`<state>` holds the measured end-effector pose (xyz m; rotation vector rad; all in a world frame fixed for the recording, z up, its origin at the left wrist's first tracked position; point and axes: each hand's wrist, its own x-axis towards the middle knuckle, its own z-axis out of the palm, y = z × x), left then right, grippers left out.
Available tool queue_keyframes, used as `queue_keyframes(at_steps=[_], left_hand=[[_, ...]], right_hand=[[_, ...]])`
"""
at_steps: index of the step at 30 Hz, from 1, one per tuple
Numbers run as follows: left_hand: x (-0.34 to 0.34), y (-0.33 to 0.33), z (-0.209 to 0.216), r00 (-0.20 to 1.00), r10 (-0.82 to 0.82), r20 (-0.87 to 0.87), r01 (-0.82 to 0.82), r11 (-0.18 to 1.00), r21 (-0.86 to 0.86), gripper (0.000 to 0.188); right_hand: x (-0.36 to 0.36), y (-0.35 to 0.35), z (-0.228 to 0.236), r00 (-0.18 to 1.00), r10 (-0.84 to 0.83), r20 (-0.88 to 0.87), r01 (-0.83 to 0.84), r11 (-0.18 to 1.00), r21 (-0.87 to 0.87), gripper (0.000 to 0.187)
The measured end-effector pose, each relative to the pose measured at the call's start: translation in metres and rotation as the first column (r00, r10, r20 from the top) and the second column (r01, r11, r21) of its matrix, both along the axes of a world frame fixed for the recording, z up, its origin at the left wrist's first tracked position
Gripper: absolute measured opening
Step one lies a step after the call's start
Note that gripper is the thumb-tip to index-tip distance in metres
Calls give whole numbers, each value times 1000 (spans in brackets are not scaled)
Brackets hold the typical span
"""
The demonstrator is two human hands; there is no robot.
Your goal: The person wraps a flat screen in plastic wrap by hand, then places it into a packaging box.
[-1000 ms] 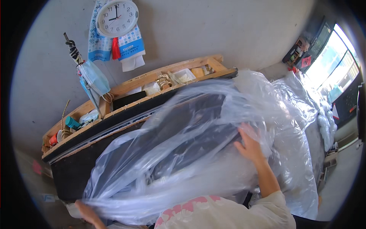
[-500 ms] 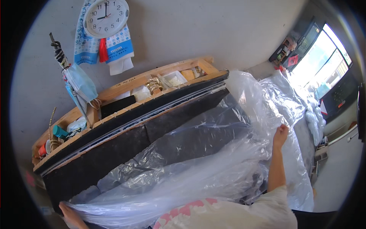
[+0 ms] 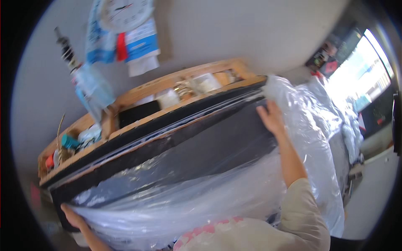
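Note:
A sheet of clear plastic film (image 3: 209, 188) lies in folds over a dark, flat panel (image 3: 226, 129). My left hand (image 3: 72, 215) is at the panel's near left corner, closed on the gathered edge of the film. At the panel's far right end, my right hand (image 3: 271, 117) lies against the film with its fingers apart. Bunched film (image 3: 310, 125) continues to the right of that hand. Motion blurs the picture somewhat.
Behind the panel runs a wooden frame (image 3: 176, 81) with compartments holding small items, among them a teal cap (image 3: 69, 141). A blue face mask (image 3: 94, 85) hangs on an upright pole. A clock (image 3: 127, 12) is on the wall. Bright window (image 3: 360, 71) at right.
My right hand has moved left and away from me, from a closed hold to spread fingers at the panel's far right end. The film now lies flatter. The view has shifted slightly.

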<state>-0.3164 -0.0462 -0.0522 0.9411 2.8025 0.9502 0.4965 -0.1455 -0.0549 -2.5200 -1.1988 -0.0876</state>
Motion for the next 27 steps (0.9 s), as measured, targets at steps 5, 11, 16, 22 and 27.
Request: queue_keyframes(at_steps=[5,11,16,22,27], left_hand=[[58,43,-10,664,-376,-647,348,920,-179,26],[8,2,9,938,-64,-340,133,974,183,32],[23,10,4,951,-92,-295,160,963,215,33],[19,-4,9,924,-164,-345,228,961,154,32],[19,11,-2,925,-177,-336,205,978,48,29]], right_hand=[[201,-81,-53,626,268,733,-162,963,-214,30],[-261,5,156,445,894,-48,-739,396,545,21],[-371,-9,72,108,993,-53,-994,107,-24,22],[-344,54,102,508,820,-263,-768,570,293,7],[-374,21,107,438,840,321,-891,358,279,54]])
